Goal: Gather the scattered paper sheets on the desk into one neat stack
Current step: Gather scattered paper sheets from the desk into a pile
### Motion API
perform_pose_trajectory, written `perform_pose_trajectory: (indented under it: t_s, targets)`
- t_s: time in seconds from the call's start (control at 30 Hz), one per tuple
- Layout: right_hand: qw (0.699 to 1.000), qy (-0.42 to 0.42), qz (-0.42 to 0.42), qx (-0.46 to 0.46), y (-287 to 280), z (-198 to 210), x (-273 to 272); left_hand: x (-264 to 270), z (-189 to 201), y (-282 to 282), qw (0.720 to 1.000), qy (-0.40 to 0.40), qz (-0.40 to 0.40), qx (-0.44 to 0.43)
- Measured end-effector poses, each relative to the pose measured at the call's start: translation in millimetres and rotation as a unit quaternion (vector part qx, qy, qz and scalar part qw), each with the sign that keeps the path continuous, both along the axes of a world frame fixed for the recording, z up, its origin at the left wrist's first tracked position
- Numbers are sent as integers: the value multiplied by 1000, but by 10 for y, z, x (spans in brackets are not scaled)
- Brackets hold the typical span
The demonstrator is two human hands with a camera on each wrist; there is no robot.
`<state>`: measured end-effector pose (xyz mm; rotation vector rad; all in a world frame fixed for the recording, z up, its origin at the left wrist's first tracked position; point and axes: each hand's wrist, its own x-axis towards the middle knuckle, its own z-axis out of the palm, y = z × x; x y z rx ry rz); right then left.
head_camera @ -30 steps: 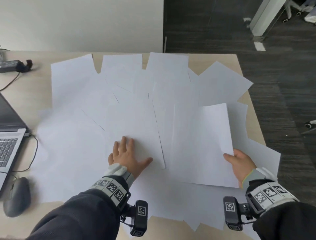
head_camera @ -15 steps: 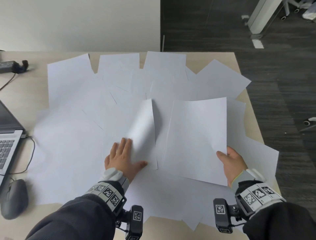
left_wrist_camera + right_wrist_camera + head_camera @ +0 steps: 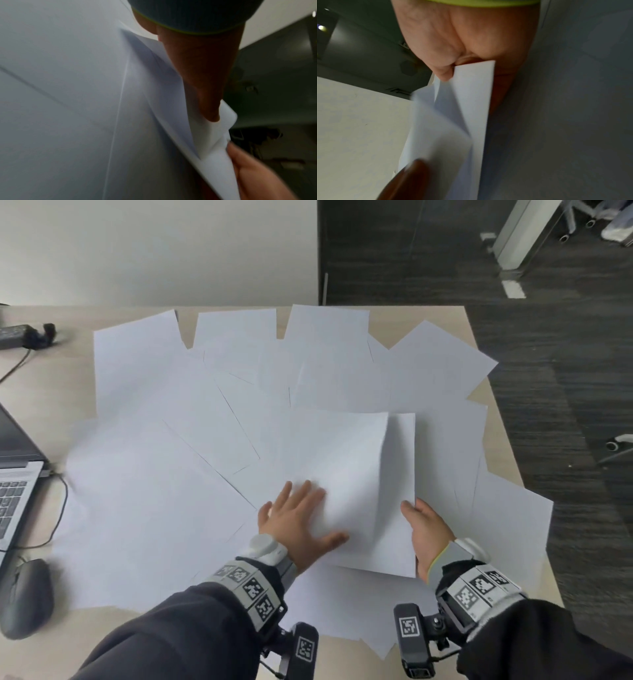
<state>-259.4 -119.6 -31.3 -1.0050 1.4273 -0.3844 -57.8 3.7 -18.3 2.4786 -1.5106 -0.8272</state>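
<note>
Several white paper sheets point(image 3: 164, 474) lie spread and overlapping over most of the desk point(image 3: 44, 392). My left hand point(image 3: 298, 518) lies flat with spread fingers on one sheet point(image 3: 342, 460), which bows up and overlaps the sheet on its right. My right hand point(image 3: 426, 529) pinches the near right edge of that sheet point(image 3: 402, 460), thumb on top. In the right wrist view the thumb point(image 3: 443, 73) grips the paper edge point(image 3: 471, 94). In the left wrist view my left thumb point(image 3: 202, 81) presses on curled paper point(image 3: 211, 135), blurred by motion.
A laptop point(image 3: 13, 474) sits at the left edge with a dark mouse point(image 3: 25, 597) in front of it and a power adapter point(image 3: 17, 335) with its cable at the back left. Sheets overhang the desk's right edge, with dark floor point(image 3: 565, 405) beyond.
My left hand has slid a sheet to the right until it lies over the sheet my right hand holds. The right hand has drawn a little leftward with its sheet.
</note>
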Motion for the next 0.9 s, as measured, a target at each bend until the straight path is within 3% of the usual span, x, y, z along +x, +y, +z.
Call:
perform_pose_trajectory:
  t_s: [0.17, 0.33, 0.47, 0.7, 0.9]
  targets:
    - [999, 10, 23, 46, 13, 35, -13, -272, -127, -45, 998, -26, -51, 11]
    - [993, -58, -72, 80, 83, -65, 33, -345, -170, 5, 996, -23, -85, 7]
    - [983, -100, -89, 127, 48, -23, 55, -326, -164, -1, 995, -11, -102, -1]
    - [995, 29, 90, -10, -49, -34, -102, -313, -135, -70, 995, 19, -91, -29]
    - [994, 87, 16, -59, -457, 58, -642, -72, -100, -337, 999, 4, 0, -43]
